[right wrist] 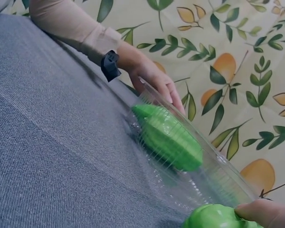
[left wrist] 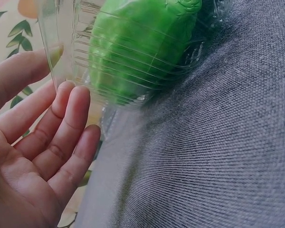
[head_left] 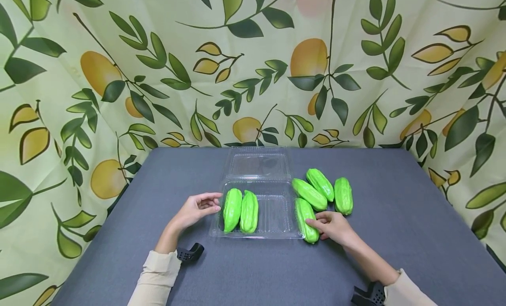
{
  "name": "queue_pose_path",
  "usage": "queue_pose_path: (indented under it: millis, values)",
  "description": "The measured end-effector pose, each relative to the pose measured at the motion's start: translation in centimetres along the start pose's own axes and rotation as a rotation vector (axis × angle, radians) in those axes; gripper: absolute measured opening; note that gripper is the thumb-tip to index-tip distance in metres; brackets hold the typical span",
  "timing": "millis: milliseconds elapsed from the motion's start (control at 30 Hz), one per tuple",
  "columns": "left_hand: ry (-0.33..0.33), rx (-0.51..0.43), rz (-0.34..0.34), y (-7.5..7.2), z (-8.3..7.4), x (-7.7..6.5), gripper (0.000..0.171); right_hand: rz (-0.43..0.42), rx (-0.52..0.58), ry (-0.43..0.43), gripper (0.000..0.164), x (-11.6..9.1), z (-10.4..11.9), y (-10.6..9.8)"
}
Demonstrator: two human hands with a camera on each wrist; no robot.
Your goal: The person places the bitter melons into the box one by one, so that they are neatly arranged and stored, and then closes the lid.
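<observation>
A clear plastic clamshell container (head_left: 276,229) lies open on the table, its lid (head_left: 258,163) folded back. Two green ridged bitter melons (head_left: 232,210) sit side by side in its left part. At the container's left rim is my left hand (head_left: 197,208); the left wrist view shows the thumb behind the clear wall and other fingertips (left wrist: 80,95) on the near side. My right hand (head_left: 334,227) grips another bitter melon (head_left: 304,216) by its right side, thumb on top. This melon overlaps the container's right edge in the head view.
Three more bitter melons (head_left: 343,196) lie on the grey table (head_left: 261,271) to the right of the container. A leaf-and-fruit patterned cloth (head_left: 253,77) hangs behind and at the sides. Each wrist has a black device (head_left: 190,253) strapped on.
</observation>
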State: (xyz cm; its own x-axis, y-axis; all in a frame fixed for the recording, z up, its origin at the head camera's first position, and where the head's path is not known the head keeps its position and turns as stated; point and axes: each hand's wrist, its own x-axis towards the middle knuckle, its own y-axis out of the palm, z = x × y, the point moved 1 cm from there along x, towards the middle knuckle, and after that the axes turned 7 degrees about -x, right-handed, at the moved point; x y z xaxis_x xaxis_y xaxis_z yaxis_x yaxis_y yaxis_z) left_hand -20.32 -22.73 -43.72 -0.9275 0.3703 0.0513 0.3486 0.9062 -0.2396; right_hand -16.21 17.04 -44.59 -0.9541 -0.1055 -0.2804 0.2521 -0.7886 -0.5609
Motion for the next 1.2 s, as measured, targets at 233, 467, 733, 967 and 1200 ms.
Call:
queue_pose_path:
  millis: [233,467,733,967,1200]
  values:
    - [-0.006,-0.003,0.003,0.18,-0.06,0.01,0.042,-0.031,-0.048,-0.004,0.061,-0.07,0.13,0.3]
    - [-0.013,-0.004,-0.003,0.13,-0.16,0.03,0.043,-0.029,-0.057,-0.004,0.061,-0.1,0.24,0.35]
    - [-0.011,-0.004,-0.004,0.16,-0.12,0.0,0.043,-0.021,-0.052,-0.007,0.063,-0.15,0.16,0.3]
    - [-0.006,-0.004,-0.004,0.2,-0.22,-0.07,0.043,-0.018,-0.033,-0.006,0.061,-0.14,0.04,0.13]
    - [-0.014,-0.001,-0.006,0.17,-0.15,-0.03,0.043,-0.005,-0.02,-0.006,0.063,-0.22,-0.02,-0.08]
